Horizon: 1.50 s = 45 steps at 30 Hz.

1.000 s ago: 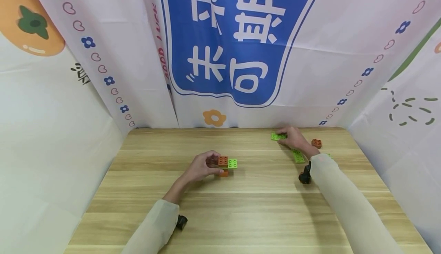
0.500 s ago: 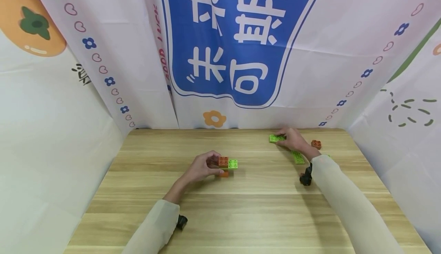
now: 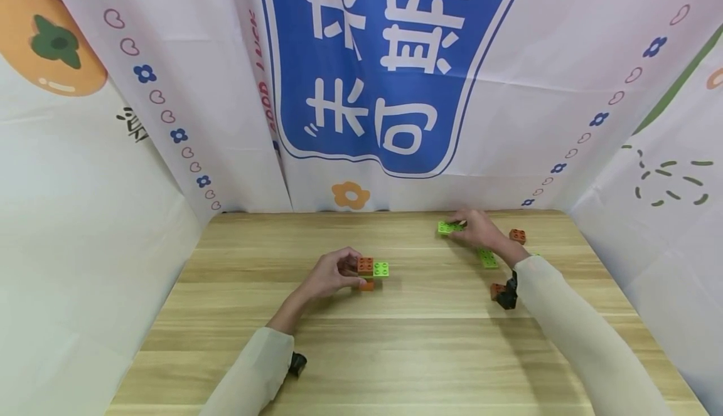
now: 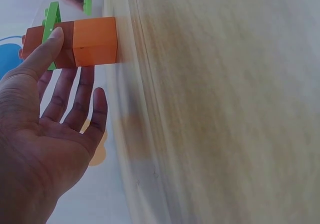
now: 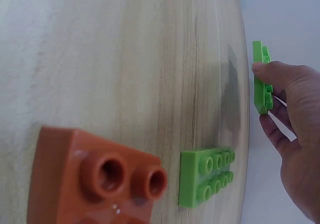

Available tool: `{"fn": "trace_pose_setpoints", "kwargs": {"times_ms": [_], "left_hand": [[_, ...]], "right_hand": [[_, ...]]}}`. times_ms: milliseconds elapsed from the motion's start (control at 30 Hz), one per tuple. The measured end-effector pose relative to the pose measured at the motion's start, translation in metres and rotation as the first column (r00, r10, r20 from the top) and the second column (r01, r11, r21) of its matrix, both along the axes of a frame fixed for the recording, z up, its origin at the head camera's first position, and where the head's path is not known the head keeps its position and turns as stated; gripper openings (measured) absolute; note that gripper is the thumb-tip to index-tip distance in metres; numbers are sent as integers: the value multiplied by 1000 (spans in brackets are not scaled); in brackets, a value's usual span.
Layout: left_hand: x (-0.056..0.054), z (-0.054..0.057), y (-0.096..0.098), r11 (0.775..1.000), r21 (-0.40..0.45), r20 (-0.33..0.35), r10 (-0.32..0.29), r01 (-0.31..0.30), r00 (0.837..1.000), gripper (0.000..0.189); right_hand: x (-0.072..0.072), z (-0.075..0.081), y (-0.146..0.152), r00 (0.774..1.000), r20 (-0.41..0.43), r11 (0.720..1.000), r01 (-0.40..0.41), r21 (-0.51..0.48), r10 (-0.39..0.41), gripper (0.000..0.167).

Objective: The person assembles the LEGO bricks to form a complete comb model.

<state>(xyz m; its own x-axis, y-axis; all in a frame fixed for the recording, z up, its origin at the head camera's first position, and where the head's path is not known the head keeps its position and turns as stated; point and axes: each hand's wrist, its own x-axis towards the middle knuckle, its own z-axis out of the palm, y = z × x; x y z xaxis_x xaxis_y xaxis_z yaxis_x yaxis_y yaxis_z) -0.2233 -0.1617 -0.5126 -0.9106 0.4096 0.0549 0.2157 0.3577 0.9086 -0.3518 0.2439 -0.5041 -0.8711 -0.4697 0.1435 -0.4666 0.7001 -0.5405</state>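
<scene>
In the head view, the left hand (image 3: 329,273) holds a stack of bricks (image 3: 366,268) left of the middle of the wooden surface (image 3: 390,353). A reddish-brown brick tops the stack, a green plate (image 3: 381,269) juts out to its right, and an orange brick (image 3: 368,285) shows below. Toward the far edge on the right, the right hand (image 3: 479,228) pinches a green studded piece (image 3: 445,228). A second green piece (image 3: 488,258) lies nearer, beside the right wrist; a brown brick (image 3: 517,236) sits farther right, and another brown brick (image 3: 496,291) is partly hidden by a black device (image 3: 509,298) on the right wrist. A printed cloth (image 3: 508,127) hangs beyond the far edge.

In the left wrist view, the thumb presses one side of the stack, with fingers behind it; the little finger stands apart. The orange brick forms the bottom, under a brown brick, the green plate and the top brick.

In the right wrist view, thumb and fingers grip the green studded piece, raised off the surface, while the second green piece rests studs up.
</scene>
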Motion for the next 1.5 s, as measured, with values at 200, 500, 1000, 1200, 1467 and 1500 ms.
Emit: {"fn": "trace_pose_setpoints", "kwargs": {"times_ms": [200, 500, 1000, 1200, 1467, 1500], "left_hand": [[1, -1, -1, 1000, -20, -13, 4, -4, 1000, 36], [1, -3, 0, 1000, -10, -2, 12, -12, 1000, 36], [0, -2, 1, 1000, -14, 4, 20, -20, 1000, 36], [1, -2, 0, 1000, -17, 4, 17, -17, 1000, 35], [-1, -3, 0, 1000, -16, -3, 19, -19, 1000, 36], [-1, -3, 0, 1000, -17, -4, 18, -18, 1000, 36]], "right_hand": [[4, 2, 0, 999, -23, 999, -32, 9, 32, 38], [12, 8, 1, 996, -61, 998, -62, 19, 63, 37], [28, 24, -13, 977, -151, 988, -150, 23, 152, 35], [36, 32, -21, 970, -173, 985, -174, 9, 173, 35], [41, 37, -33, 941, -253, 973, -229, 17, 226, 34], [41, 38, -34, 936, -264, 971, -238, 16, 234, 34]]}}
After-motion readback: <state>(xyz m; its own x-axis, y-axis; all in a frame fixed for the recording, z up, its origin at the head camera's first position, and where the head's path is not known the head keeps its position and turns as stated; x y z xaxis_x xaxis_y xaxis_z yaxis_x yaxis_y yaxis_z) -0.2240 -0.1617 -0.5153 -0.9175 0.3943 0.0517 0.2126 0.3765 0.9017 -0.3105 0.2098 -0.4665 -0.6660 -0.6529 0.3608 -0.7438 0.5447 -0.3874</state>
